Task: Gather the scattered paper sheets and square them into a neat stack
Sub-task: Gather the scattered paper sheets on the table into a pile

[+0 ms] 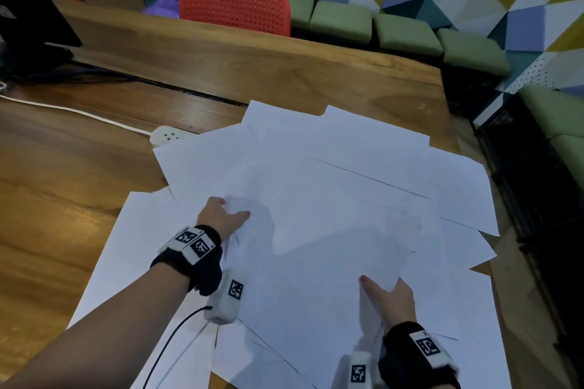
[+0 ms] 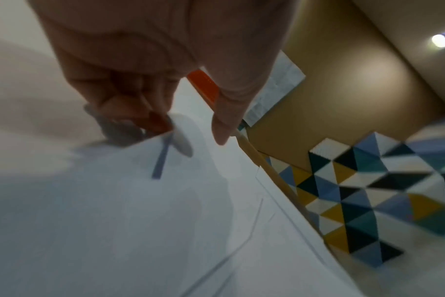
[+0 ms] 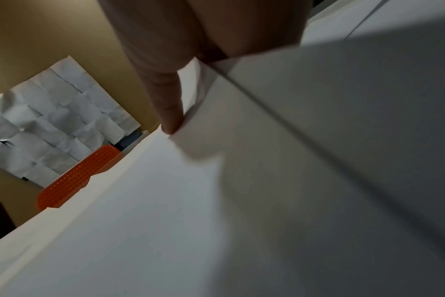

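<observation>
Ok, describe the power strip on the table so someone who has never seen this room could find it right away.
Start at the wooden table and the big spread of white paper sheets lying on it. At the spread's far left edge, the white power strip pokes out, its right end hidden under a sheet. Unlike the flat paper, it is a raised block with socket holes and a white cable trailing left.
</observation>
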The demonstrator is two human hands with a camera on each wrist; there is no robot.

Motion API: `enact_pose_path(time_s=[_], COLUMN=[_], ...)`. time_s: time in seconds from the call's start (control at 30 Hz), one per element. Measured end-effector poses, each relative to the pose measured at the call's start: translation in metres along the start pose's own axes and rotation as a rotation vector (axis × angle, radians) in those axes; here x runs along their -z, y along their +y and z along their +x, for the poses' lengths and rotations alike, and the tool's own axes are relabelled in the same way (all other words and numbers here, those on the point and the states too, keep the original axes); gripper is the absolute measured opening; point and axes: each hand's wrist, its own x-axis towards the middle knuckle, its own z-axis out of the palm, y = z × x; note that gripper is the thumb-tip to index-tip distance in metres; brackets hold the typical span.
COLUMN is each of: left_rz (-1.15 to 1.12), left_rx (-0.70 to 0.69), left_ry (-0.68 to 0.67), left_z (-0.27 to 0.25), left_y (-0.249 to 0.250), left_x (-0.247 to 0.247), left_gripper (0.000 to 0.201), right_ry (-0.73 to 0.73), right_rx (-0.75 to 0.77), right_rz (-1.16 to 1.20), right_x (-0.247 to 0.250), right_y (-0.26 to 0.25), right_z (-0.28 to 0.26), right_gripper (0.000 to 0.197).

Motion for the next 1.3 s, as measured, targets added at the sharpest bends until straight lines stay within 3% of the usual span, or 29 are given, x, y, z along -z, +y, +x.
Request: enact_pose_path(time_s=[0.1,0.27,0.47,0.53,0.63,0.67,0.73,0.8,0.87,0.97,1.03,1.1,1.17,1.3], left_rz=[-0.36,-0.396,-0.211,-0.242,-0.367,-0.362,-0.311,-0.224,-0.095,-0.106,-0.189,-0.235,-0.271,-0.33], left_rx=[0.011,-0.028,-0.217,-0.206,-0.075,-0.055,-0.068,-0.139,-0.213,-0.231,-0.218,-0.218,-0.202,-0.137], left_ry=[-0.036,0.014,-0.172,-0.259,-0.419,-0.47,-0.547,-0.541,-0.482,-0.396,-0.366,-0.327,-0.295,-0.287], left_z=[-0.008,-0.022,-0.015,-0.013,-0.019,-0.023,-0.03,-0.032,-0.031,-0.031,-0.03,-0.028,-0.027,-0.03], left_y=[-0.006,-0.021,-0.019,-0.022,-0.032,-0.035,-0.041,-0.046,-0.051,-0.051,-0.051,-0.055,-0.057,-0.059], left_x=[-0.009,-0.031,0.001,0.022,0.031,0.028,0.017,0.008,0.004,0.011,0.02,0.028,0.035,0.039], left_gripper=[0.074,0.088,0.049,0.039,0.024,0.028,0.056,0.061,0.052,0.038,0.042,0.037,0.024,0.033], right_ry=[0.004,0.0,0.026,0.027,-0.029,-0.069,-0.175,-0.273,-0.278,0.008,0.252,0.343,0.261,0.038], right_rx=[0.008,0.029,0.062,0.066,0.079,0.084,0.094,0.119,0.154,0.152,0.089,-0.019,-0.071,-0.102], right_rz=[0.011,0.024,-0.05,-0.062,-0.081,-0.111,-0.22,-0.307,-0.317,-0.236,-0.307,-0.378,-0.308,-0.112], right_x=[0.0,0.001,0.011,0.015,0.006,0.0,-0.02,-0.038,-0.045,-0.024,0.003,0.026,0.03,0.005], right_y=[0.003,0.005,0.004,0.0,-0.01,-0.012,-0.016,-0.016,-0.015,-0.019,-0.023,-0.026,-0.026,-0.019], right_z=[0.001,0.002,0.005,0.005,-0.002,-0.008,-0.021,-0.03,-0.032,-0.024,-0.012,-0.004,0.002,0.002], right_gripper=[0.041,0.042,0.036,0.032,0.034,0.036,0.034,0.032,0.032,0.029,0.039,0.049,0.052,0.036])
